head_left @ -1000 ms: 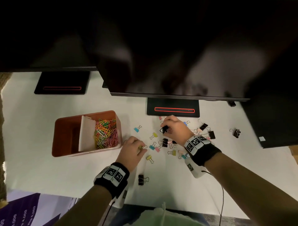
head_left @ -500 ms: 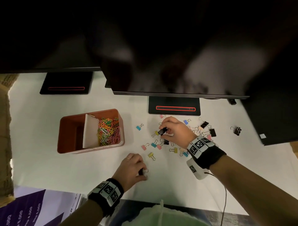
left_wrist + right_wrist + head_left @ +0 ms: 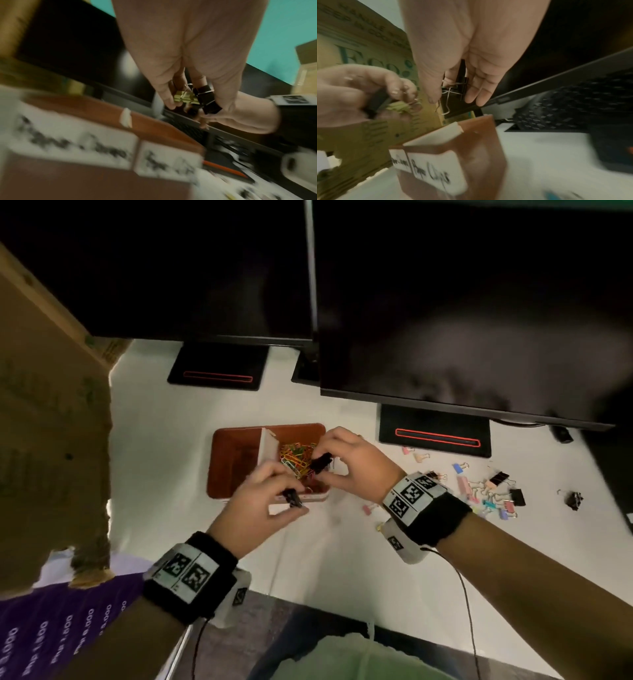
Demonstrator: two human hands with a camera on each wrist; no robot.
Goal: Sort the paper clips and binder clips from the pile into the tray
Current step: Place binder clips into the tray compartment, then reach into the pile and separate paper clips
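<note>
The brown tray [image 3: 224, 460] stands mid-table, split by a white divider [image 3: 268, 448]; coloured paper clips [image 3: 296, 455] fill its right compartment and the left one looks bare. My left hand [image 3: 270, 501] hovers at the tray's near edge, pinching a black binder clip [image 3: 208, 100] and a yellow binder clip [image 3: 185, 98]. My right hand [image 3: 342, 463] is over the tray's right side, gripping black binder clips [image 3: 456, 92]. The pile of binder clips [image 3: 486, 491] lies on the table to the right.
Two dark monitors on black stands [image 3: 435, 434] hang over the back of the white table. A cardboard box [image 3: 51, 422] rises at the left. A lone black binder clip [image 3: 573, 499] lies far right. Labels [image 3: 433, 171] are on the tray's front wall.
Both hands left the pile and the table front and moved left to the tray, each carrying binder clips. The head view has swung left too.
</note>
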